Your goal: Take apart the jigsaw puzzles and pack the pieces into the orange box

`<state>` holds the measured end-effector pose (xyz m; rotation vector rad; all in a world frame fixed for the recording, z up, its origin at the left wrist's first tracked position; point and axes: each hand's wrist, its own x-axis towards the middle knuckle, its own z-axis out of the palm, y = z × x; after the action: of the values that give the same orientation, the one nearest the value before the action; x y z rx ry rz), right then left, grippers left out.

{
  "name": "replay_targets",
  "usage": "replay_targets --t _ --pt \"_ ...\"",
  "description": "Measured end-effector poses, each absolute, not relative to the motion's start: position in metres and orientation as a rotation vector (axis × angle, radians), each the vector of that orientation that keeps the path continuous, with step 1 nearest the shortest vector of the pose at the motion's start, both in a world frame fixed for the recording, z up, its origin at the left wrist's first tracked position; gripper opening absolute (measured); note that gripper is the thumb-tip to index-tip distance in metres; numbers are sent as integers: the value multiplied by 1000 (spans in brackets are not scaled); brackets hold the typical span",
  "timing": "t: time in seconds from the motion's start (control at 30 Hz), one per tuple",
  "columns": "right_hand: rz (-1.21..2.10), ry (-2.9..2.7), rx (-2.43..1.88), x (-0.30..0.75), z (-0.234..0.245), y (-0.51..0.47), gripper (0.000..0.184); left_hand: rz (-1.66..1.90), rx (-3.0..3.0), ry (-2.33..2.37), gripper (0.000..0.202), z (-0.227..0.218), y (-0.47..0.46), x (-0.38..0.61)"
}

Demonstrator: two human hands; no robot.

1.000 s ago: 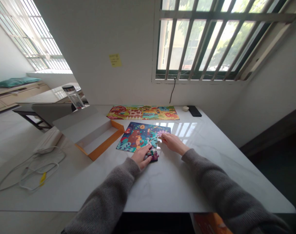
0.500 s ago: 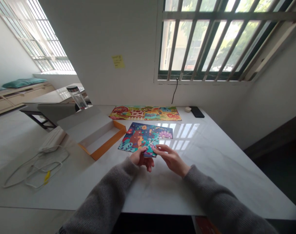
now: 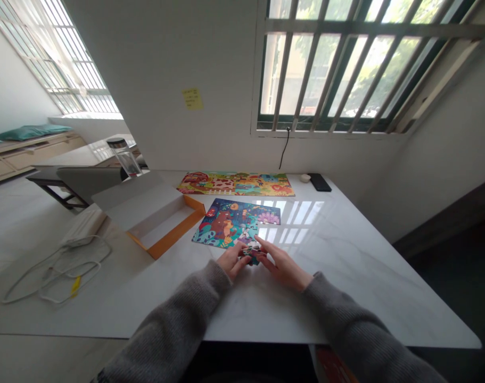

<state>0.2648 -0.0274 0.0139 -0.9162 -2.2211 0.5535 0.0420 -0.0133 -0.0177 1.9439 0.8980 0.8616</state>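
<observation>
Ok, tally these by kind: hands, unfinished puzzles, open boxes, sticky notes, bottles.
Hands: 2, left hand and right hand
Unfinished puzzle: 1
Open box: 1
Sticky note: 1
Bottle: 1
Total: 6
Puzzle pieces at the hands overlap, so not counted.

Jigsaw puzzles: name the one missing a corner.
The dark blue and teal flat puzzle, its near right corner unfilled; the long yellow flat puzzle by the white wall shows all four corners.

Deep blue and teal flood the puzzle [image 3: 222,226], splashed with brown and purple! Yellow, red and green light up the long panel [image 3: 246,186]! Orange box [image 3: 176,234], grey ribbed sleeves [image 3: 182,314], white table [image 3: 346,303] veined grey!
</observation>
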Motion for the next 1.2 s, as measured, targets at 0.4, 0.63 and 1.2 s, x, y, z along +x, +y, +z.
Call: replay_targets --t 0.4,0.63,1.2 --pt "402 -2417 -952 268 6 -32 55 798 2427 1066 17 -30 -11 38" --pt "359 -2382 -924 264 10 -32 24 771 2425 1061 29 -18 -13 28" --pt "587 -2255 -914 260 18 -29 4 214 2691 1609 31 -5 15 -53"
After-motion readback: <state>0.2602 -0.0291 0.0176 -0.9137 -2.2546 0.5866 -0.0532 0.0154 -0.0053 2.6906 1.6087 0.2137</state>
